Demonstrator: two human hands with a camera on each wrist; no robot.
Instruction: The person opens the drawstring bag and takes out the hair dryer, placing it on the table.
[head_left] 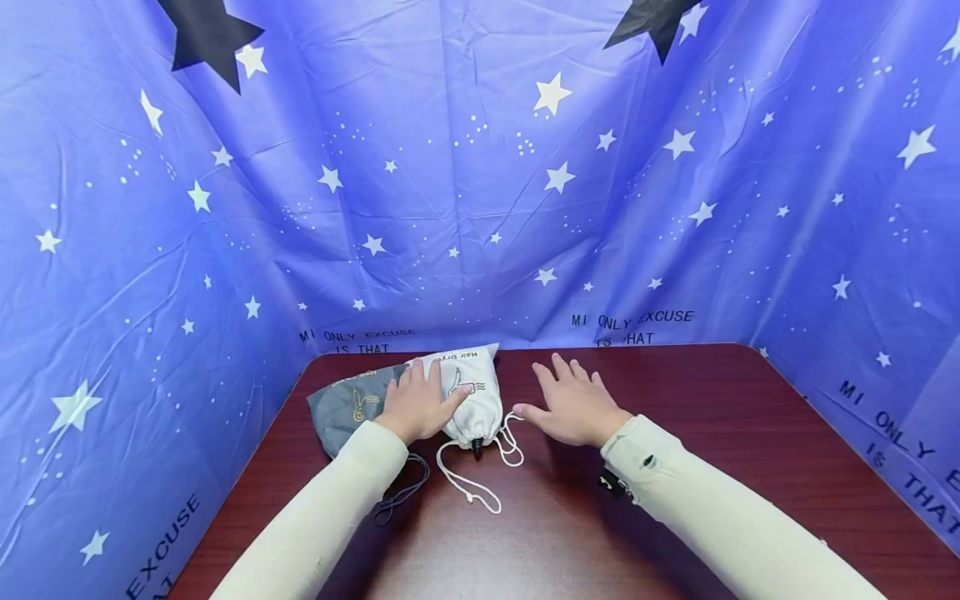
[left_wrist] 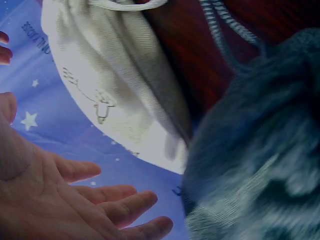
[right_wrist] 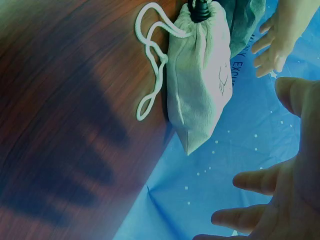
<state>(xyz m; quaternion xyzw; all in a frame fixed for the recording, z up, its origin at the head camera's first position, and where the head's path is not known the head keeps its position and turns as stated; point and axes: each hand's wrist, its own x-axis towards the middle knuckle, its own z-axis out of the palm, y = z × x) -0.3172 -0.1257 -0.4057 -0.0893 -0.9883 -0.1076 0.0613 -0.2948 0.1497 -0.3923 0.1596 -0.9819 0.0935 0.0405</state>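
Observation:
A white drawstring bag (head_left: 480, 408), printed with "Hair Dryer" and a line drawing, lies at the far middle of the table. Its white cord (head_left: 480, 492) trails loosely from a black cord lock (head_left: 477, 448). Left of it is a dark grey drawstring bag (head_left: 337, 417) with a gold print. My left hand (head_left: 420, 404) is above the two bags, fingers spread; the left wrist view shows its palm apart from both. To the right of the white bag, my right hand (head_left: 577, 406) hovers palm down with spread fingers, holding nothing; its shadow falls on the wood.
The dark red wooden table (head_left: 720, 475) has rounded far corners. Blue star-printed cloth (head_left: 465, 208) hangs behind it and along both sides. The grey bag's dark cord (head_left: 408, 492) lies near the left sleeve. A black device (head_left: 613, 482) sits under the right wrist.

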